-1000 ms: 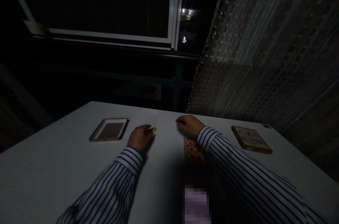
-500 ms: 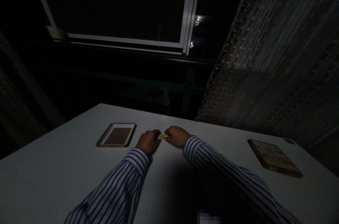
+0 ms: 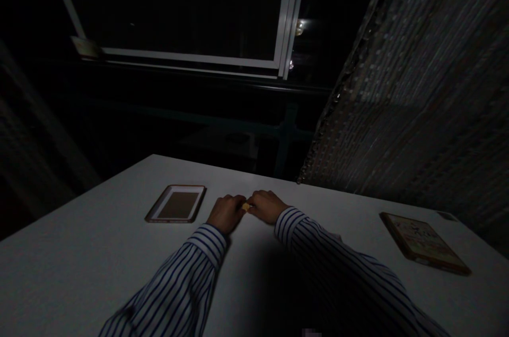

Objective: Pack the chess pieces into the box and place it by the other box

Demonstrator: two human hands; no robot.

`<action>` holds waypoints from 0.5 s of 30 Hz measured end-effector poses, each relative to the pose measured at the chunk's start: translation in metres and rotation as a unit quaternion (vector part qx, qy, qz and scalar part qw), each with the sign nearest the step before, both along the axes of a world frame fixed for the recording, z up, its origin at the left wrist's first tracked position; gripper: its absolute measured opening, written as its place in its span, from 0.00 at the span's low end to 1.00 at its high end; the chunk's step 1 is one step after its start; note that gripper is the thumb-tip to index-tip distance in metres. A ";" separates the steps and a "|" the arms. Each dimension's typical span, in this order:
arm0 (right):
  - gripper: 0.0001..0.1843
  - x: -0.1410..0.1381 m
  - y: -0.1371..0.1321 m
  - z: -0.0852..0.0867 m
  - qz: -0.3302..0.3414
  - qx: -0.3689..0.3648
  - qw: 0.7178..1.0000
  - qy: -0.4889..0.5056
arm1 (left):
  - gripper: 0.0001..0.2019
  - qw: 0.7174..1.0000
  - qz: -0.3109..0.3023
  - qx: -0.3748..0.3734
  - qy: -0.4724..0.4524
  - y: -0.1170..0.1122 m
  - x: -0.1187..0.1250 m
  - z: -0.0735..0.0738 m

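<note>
A small yellow piece (image 3: pixel 246 207), too small and dim for me to tell its kind, is pinched between both hands over the white table. My left hand (image 3: pixel 225 214) is closed, its thumb and fingertips on the left side of the piece. From the right, my right hand (image 3: pixel 267 205) closes its fingertips on the same piece. The fingers cover much of it. To the left of my left hand lies a shallow framed tray (image 3: pixel 194 209) with a brown inner panel and a pale border.
On the right of the white table (image 3: pixel 159 273) lies a brown-edged box or framed picture (image 3: pixel 427 241), with a small dark card (image 3: pixel 447 216) behind it. A beaded curtain (image 3: pixel 382 130) hangs past the far right edge. Beyond the table stands a dark window (image 3: pixel 191 57).
My hands have come closer together, and less of the yellow piece shows between the fingertips. The view has shifted slightly.
</note>
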State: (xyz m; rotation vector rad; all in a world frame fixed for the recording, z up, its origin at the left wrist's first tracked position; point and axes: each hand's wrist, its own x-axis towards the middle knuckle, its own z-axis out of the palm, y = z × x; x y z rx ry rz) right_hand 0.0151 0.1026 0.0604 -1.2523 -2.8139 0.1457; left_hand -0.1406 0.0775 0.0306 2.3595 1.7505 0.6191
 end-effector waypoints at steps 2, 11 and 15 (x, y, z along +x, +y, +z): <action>0.15 0.002 -0.003 0.005 0.007 0.016 1.000 0.004 | 0.14 1.000 -0.004 0.010 -0.011 -0.003 0.000 0.004; 0.16 0.024 -0.021 0.030 0.025 0.044 0.995 0.084 | 0.15 0.983 -0.040 0.072 -0.167 -0.017 0.005 0.020; 0.15 0.040 -0.036 0.039 0.040 0.038 0.988 0.143 | 0.16 0.963 -0.032 0.055 -0.261 -0.033 0.016 0.031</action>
